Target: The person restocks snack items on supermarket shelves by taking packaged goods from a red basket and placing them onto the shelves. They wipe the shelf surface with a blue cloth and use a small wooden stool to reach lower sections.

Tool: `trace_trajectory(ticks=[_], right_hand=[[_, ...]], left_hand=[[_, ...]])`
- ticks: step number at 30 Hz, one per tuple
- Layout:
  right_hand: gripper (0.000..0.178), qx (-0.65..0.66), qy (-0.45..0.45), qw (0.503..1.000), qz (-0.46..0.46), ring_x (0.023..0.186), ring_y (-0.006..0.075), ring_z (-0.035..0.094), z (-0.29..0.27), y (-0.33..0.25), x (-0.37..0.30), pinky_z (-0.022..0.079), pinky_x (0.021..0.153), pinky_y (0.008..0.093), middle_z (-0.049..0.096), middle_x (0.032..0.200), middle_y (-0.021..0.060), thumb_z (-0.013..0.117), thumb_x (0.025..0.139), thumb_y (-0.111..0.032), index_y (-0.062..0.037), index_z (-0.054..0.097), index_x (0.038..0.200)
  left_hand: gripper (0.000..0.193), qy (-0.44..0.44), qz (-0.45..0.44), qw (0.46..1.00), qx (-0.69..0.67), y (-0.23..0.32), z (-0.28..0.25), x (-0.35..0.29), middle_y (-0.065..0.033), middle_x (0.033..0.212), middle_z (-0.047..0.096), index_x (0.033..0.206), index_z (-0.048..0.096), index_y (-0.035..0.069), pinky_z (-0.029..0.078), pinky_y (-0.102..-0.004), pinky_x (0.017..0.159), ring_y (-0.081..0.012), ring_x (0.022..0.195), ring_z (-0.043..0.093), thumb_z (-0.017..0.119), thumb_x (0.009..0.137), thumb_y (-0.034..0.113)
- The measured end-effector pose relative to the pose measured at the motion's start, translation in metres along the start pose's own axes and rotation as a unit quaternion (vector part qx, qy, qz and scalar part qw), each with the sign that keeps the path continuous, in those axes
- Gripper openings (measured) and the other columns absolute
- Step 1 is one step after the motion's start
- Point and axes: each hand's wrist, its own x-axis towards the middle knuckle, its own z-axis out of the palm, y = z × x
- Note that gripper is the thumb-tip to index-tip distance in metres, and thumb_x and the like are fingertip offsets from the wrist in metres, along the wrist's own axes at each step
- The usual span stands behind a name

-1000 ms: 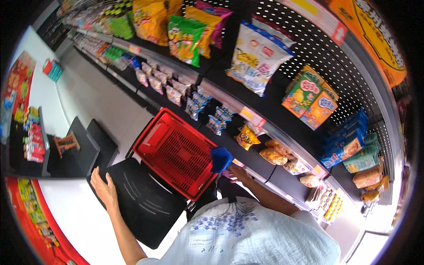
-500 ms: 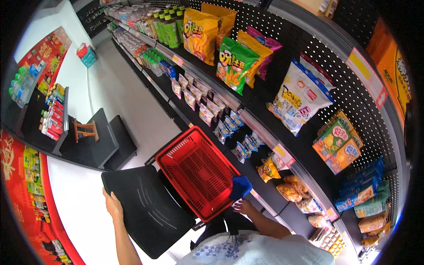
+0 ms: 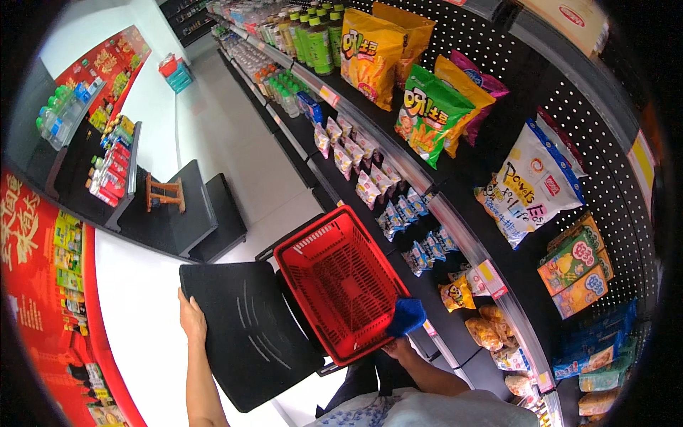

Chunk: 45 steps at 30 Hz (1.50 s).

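My left hand [image 3: 192, 319] grips the left edge of a flat black panel [image 3: 238, 334] with pale curved scuff marks, fingers partly out of sight at its side. Right beside the panel, a bare red shopping basket [image 3: 348, 285] sits tilted in the view. A blue cloth-like piece [image 3: 408, 317] hangs over the basket's near right corner. Just below that corner is my right hand [image 3: 400, 349], close against the basket's rim; its fingers are hidden there, so their pose does not show.
To the right runs a black shelf [image 3: 455, 188] with chip bags [image 3: 530, 185], small snack packs and boxes. Bottles [image 3: 320, 43] stand at its far end. On the left are a drinks rack [image 3: 114, 167], a black step-like stand [image 3: 192, 206] with a small wooden frame, and a red printed wall [image 3: 43, 285].
The view has turned left, so the shelves appear further right. My right hand, earlier with fingers spread below the corner, now lies tucked under the basket's rim. My left hand stays on the panel.
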Motion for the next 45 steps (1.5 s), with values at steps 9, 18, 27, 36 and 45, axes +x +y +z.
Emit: trace_trajectory(ticks=[9, 18, 27, 36, 45], right_hand=[[0.046, 0.026, 0.034, 0.998, 0.053, 0.109, 0.0309, 0.059, 0.069, -0.004, -0.02, 0.047, 0.095, 0.0542, 0.066, 0.107, 0.0094, 0.072, 0.079, -0.044, -0.0131, 0.065, 0.112], [0.052, -0.034, 0.065, 0.997, 0.022, 0.118, 0.0294, 0.055, 0.101, 0.01, -0.026, 0.038, 0.102, 0.0557, 0.066, 0.114, 0.0062, 0.06, 0.083, -0.059, -0.0185, 0.065, 0.115], [0.06, -0.082, 0.105, 0.991, -0.003, 0.126, 0.0307, 0.051, 0.132, 0.006, -0.053, 0.039, 0.106, 0.0527, 0.06, 0.131, 0.0073, 0.066, 0.082, -0.054, -0.0202, 0.056, 0.131], [0.069, -0.065, -0.141, 0.981, -0.115, 0.123, 0.0322, 0.056, 0.121, -0.001, 0.027, 0.038, 0.107, 0.0605, 0.061, 0.134, 0.0097, 0.064, 0.081, -0.065, -0.0164, 0.062, 0.129], [0.076, -0.098, -0.009, 0.994, -0.047, 0.119, 0.0318, 0.053, 0.194, -0.024, 0.049, 0.043, 0.098, 0.056, 0.057, 0.134, 0.0107, 0.067, 0.074, -0.073, -0.0226, 0.057, 0.13]], left_hand=[[0.046, -0.014, 0.014, 0.999, 0.036, 0.0, -0.003, 0.064, -0.0285, 0.114, 0.065, 0.146, 0.034, 0.007, 0.048, -0.0476, 0.092, -0.0438, 0.106, 0.063, 0.042, 0.104, 0.021], [0.038, -0.027, 0.034, 0.997, -0.056, -0.04, 0.0, 0.111, -0.0287, 0.109, 0.066, 0.123, 0.053, -0.006, 0.049, -0.046, 0.088, -0.0414, 0.102, 0.065, 0.053, 0.099, 0.023], [0.035, -0.045, 0.024, 0.991, -0.122, -0.068, 0.01, 0.128, -0.0274, 0.092, 0.07, 0.099, 0.066, -0.013, 0.052, -0.0414, 0.081, -0.0381, 0.087, 0.069, 0.066, 0.091, 0.021], [0.028, -0.029, 0.031, 0.988, -0.149, -0.06, -0.015, 0.12, -0.0235, 0.092, 0.071, 0.1, 0.066, -0.011, 0.052, -0.0392, 0.08, -0.0305, 0.084, 0.069, 0.065, 0.092, 0.015], [0.031, 0.04, 0.05, 0.991, -0.119, -0.043, -0.069, 0.131, -0.0235, 0.092, 0.071, 0.102, 0.066, -0.01, 0.051, -0.0394, 0.08, -0.031, 0.084, 0.069, 0.062, 0.094, 0.019]])
